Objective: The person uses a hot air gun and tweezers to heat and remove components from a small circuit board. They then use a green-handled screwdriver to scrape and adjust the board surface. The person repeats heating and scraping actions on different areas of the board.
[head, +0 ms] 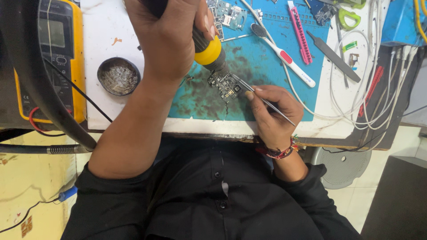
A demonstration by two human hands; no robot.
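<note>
My left hand (167, 40) grips a black-handled tool with a yellow collar (209, 51); its dark tip points down at a small dark circuit board (223, 84). The board lies on a stained blue work mat (271, 75) near the bench's front edge. My right hand (273, 113), with a beaded band at the wrist, holds thin metal tweezers (262, 98). The tweezer tips touch the board's right edge, just beside the tool tip.
A yellow multimeter (62, 58) and a thick black hose (40, 93) stand at the left, beside a round tin of metal scraps (118, 76). On the mat lie a white toothbrush (284, 55), a pink utility knife (299, 31), a grey blade (333, 55) and another board (229, 15). White cables (378, 89) loop at right.
</note>
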